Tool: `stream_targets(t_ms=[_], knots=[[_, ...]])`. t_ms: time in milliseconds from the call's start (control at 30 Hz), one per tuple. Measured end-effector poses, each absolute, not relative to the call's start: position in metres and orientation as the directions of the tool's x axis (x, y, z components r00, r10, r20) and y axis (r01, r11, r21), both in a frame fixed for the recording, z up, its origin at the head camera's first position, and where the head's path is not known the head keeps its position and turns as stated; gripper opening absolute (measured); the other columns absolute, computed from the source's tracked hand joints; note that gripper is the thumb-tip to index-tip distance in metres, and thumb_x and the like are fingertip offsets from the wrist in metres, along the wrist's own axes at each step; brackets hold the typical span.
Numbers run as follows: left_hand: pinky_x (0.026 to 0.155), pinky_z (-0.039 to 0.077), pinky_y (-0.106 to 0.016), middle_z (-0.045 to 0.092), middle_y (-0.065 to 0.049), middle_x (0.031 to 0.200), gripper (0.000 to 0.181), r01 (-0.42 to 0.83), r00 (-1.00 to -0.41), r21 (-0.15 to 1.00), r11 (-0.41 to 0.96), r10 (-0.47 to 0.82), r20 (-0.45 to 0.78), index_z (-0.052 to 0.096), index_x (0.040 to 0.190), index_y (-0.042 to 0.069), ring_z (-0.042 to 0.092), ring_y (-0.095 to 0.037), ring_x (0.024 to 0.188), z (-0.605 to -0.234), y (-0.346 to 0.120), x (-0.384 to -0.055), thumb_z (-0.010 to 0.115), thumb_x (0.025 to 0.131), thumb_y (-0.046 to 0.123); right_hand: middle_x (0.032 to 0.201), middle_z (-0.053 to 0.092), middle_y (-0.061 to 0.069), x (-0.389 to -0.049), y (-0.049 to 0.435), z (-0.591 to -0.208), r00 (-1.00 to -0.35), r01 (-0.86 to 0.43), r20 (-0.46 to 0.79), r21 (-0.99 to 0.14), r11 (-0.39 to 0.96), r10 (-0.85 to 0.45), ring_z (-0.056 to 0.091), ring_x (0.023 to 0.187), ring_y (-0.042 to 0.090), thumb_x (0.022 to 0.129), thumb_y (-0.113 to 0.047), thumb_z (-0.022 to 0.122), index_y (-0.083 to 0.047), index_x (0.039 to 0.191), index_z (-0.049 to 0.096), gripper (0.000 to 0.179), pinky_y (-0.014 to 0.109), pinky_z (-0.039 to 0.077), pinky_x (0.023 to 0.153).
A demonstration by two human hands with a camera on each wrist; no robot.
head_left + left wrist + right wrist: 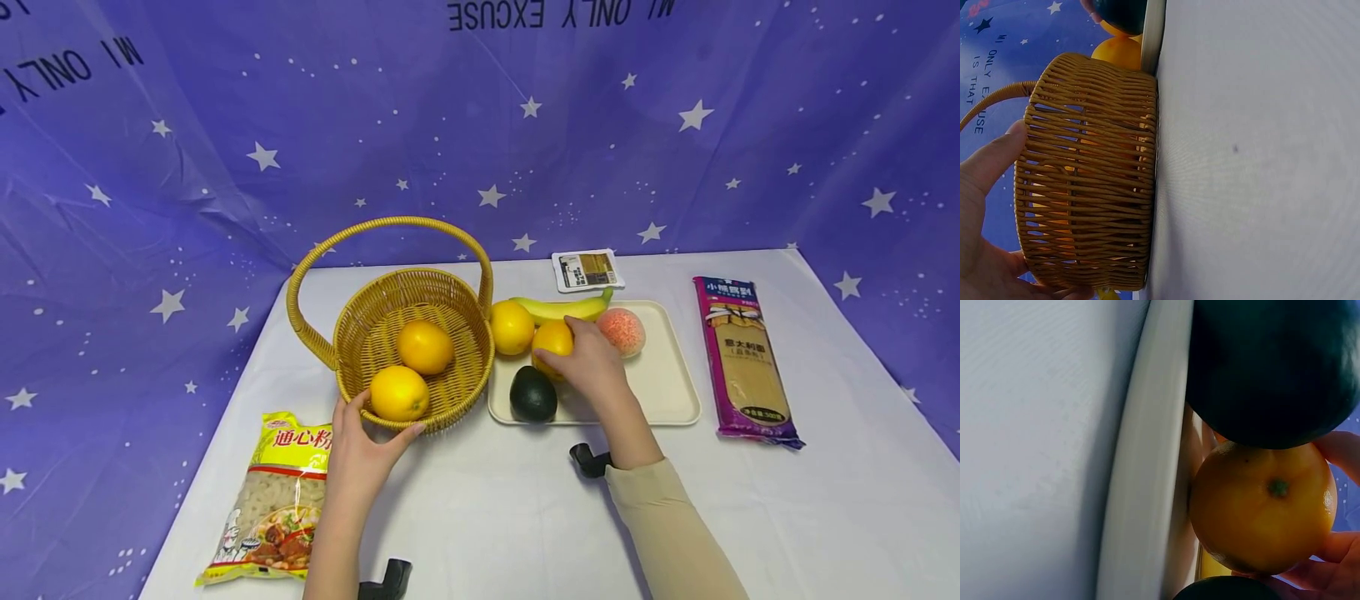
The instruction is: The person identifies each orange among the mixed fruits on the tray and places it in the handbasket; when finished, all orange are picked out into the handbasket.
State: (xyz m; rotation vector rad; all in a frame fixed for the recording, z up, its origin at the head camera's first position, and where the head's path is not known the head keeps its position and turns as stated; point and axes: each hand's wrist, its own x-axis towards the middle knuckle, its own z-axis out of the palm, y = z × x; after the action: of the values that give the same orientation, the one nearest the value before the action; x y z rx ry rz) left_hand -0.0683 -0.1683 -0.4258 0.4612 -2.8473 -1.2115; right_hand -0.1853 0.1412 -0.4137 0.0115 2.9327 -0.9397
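Note:
My left hand (365,454) holds the near rim of a wicker basket (468,392), thumb and fingers spread along it; the left wrist view shows the thumb (1000,156) against the rim. Two orange fruits lie inside the basket, one orange (425,347) behind the other orange (400,393). Over the cream tray (667,392), my right hand (596,362) grips an orange (1266,506) between thumb and fingers. A dark green avocado (533,394) touches that orange in the right wrist view. Another orange (512,327), a banana (555,310) and a peach (622,332) are around it.
A bag of macaroni (277,500) lies left of the basket, partly behind my left forearm. Right of the tray is a pack of spaghetti (750,362). A small packet (587,271) lies behind the tray. The basket's tall handle (397,222) arches upward.

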Motion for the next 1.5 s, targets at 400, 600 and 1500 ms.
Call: stream_targets(t_ms=[400, 600, 1500], knots=[[0.107, 0.024, -0.061, 0.005, -0.022, 0.158, 0.109, -0.263, -0.956, 0.711, 0.653, -0.273, -0.103, 0.029, 0.147, 0.008, 0.015, -0.044, 0.141, -0.425, -0.168, -0.068, 0.070, 0.069, 0.072, 0.141, 0.045, 0.023, -0.186, 0.136, -0.414, -0.997, 0.031, -0.073, -0.529, 0.848, -0.010, 0.047, 0.123, 0.042, 0.081, -0.055, 0.069, -0.002, 0.145, 0.039, 0.089, 0.057, 0.037, 0.100], [0.107, 0.024, -0.060, 0.006, -0.022, 0.158, 0.108, -0.258, -0.957, 0.713, 0.652, -0.274, -0.097, 0.029, 0.146, 0.008, 0.016, -0.043, 0.141, -0.425, -0.168, -0.068, 0.072, 0.069, 0.070, 0.139, 0.047, 0.023, -0.188, 0.137, -0.413, -0.997, 0.019, -0.069, -0.519, 0.855, -0.020, 0.049, 0.121, 0.042, 0.080, -0.054, 0.071, -0.001, 0.144, 0.041, 0.088, 0.057, 0.037, 0.100], [0.107, 0.024, -0.061, 0.006, -0.023, 0.157, 0.106, -0.241, -0.961, 0.718, 0.653, -0.263, -0.083, 0.030, 0.146, 0.005, 0.014, -0.045, 0.141, -0.426, -0.168, -0.068, 0.073, 0.071, 0.067, 0.136, 0.052, 0.016, -0.171, 0.141, -0.370, -0.999, -0.053, 0.042, -0.597, 0.801, -0.035, 0.054, 0.111, 0.034, 0.080, -0.053, 0.071, -0.008, 0.144, 0.043, 0.083, 0.053, 0.045, 0.088]])
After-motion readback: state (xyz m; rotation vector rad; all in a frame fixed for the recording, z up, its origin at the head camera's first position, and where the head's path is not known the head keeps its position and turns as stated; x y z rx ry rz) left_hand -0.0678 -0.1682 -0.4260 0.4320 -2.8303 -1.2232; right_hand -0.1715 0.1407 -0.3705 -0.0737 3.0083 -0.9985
